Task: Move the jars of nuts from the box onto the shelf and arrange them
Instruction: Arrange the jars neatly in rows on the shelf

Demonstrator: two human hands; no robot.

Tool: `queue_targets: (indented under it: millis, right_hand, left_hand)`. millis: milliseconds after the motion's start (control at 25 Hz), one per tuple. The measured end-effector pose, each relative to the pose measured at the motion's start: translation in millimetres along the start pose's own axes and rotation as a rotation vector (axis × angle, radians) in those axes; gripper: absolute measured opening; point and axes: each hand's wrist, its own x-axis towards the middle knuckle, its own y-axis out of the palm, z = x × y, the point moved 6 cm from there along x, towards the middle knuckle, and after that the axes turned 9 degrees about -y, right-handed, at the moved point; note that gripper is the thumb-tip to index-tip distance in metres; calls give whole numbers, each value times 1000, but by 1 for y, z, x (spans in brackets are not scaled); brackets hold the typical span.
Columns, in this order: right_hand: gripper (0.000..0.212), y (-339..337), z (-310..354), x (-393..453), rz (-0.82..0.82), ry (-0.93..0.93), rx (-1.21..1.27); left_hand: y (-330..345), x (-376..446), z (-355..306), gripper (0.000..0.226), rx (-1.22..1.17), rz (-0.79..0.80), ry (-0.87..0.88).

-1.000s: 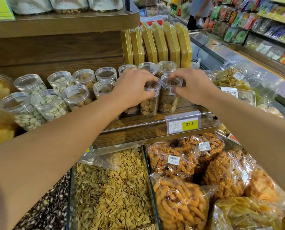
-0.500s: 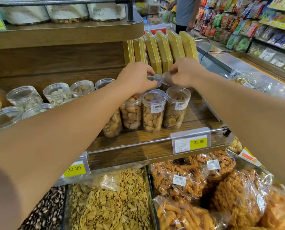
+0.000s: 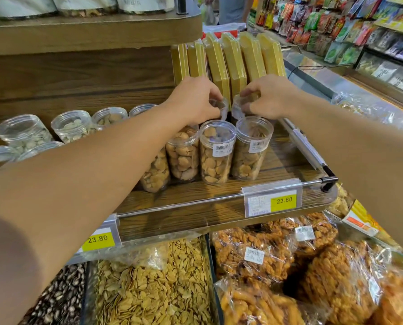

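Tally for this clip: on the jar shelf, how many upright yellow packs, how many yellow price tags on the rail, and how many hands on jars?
Yellow packs: 6
Yellow price tags: 2
Hands on jars, left hand and right hand: 2
Total: 10

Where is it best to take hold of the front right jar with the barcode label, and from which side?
Take the front right jar around its lid rim, coming from above. It stands upright, another jar stands close on its left, and both hands are busy just behind it, so the top is probably freest.
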Motion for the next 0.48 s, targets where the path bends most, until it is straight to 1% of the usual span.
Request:
queue_targets:
  millis: [80,240,480]
  right_hand:
    - [45,-1,-1,-2,17,-15,60]
    - [35,-1,-2,-4,-70,-47,50]
    - [33,1,0,-3,-18,-63,65]
  left_hand:
    - [0,0,1,38,-21,36,-2]
    - [2,-1,3,38,8,22,13]
    - [0,0,6,37,-21,79,39]
